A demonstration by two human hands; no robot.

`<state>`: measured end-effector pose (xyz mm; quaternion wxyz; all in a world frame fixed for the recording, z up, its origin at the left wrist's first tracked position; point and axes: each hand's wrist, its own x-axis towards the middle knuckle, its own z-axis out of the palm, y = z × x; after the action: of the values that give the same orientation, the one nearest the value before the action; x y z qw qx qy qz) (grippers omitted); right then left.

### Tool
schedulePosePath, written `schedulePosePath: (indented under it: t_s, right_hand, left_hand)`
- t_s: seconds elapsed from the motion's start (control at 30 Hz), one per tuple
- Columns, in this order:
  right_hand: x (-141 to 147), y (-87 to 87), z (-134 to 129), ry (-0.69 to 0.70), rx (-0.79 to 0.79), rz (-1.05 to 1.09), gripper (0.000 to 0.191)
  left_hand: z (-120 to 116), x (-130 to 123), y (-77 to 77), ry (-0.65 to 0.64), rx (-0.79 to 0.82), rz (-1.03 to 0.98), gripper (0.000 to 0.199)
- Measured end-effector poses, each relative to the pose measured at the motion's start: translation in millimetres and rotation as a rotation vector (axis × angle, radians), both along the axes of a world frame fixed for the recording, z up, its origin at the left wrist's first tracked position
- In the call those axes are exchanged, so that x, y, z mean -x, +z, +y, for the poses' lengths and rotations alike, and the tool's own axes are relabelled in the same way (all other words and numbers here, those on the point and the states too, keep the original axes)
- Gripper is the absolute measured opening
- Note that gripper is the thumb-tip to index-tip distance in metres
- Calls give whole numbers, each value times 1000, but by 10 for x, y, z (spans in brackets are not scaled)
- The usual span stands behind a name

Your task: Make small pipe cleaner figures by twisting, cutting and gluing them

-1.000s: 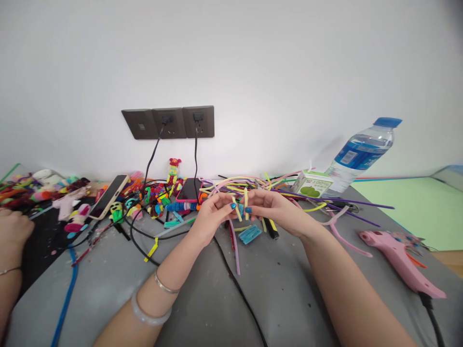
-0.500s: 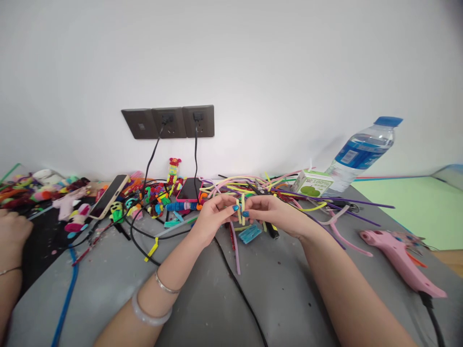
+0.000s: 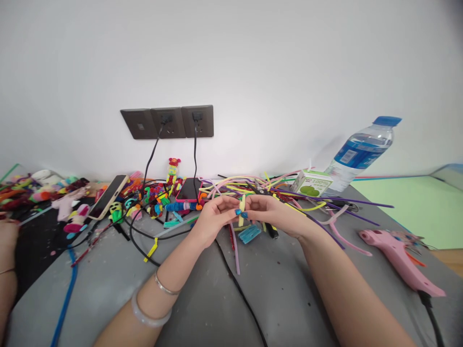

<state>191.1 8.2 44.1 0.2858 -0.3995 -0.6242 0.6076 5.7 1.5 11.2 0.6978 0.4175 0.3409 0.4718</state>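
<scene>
My left hand [image 3: 213, 215] and my right hand [image 3: 275, 212] meet above the middle of the grey table, thumbs nearly touching. Between their pinched fingertips, short pale yellow pipe cleaner pieces [image 3: 242, 214] stand upright, pressed side by side; I cannot tell exactly how many. Just below the fingers lies a light blue bundle of short pieces [image 3: 249, 233]. Behind my right hand, black-handled pliers [image 3: 272, 231] are partly hidden. A loose pile of long pipe cleaners [image 3: 231, 182] in pink, yellow and purple spreads behind both hands.
A pink glue gun [image 3: 400, 258] lies at the right, its cord trailing. A tilted water bottle [image 3: 363, 152] and a green-white box [image 3: 311, 183] stand near the wall. Phones [image 3: 108, 196], black cables [image 3: 240, 289] and small pipe cleaner figures crowd the left. Another person's hand [image 3: 7, 236] shows far left.
The two pale yellow pieces, held a little apart before, are now together as my fingertips have come closer. The other person's hand has shifted slightly left.
</scene>
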Motion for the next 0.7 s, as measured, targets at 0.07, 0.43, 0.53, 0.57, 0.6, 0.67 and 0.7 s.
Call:
schedulePosePath:
  t_s: [0.07,0.43,0.53,0.57,0.6,0.67,0.7]
  right_hand:
    - [1,-3,-1,5,6,12,34]
    - [-5,-20,9,54,16,47,41]
    - [-13,-40,15,68,31,40,41]
    - [-15,-51,18,72,36,42,41]
    - [-17,-63,23,75,39,47,40]
    - [-21,-84,31,78,41,64,39]
    - [-23,-91,34,79,40,71,39]
  left_hand:
    - [-4,-4,11,-6,13,-15,34]
    - [-21,-12,46,-42,21,-49,36]
    - [-25,-14,43,-50,40,-52,37]
    - [-26,-15,44,-50,49,-50,38]
    - [-26,-16,46,-53,56,-47,38]
    - [-28,-19,51,-62,67,-38,39]
    - [-29,-21,52,-66,71,-34,39]
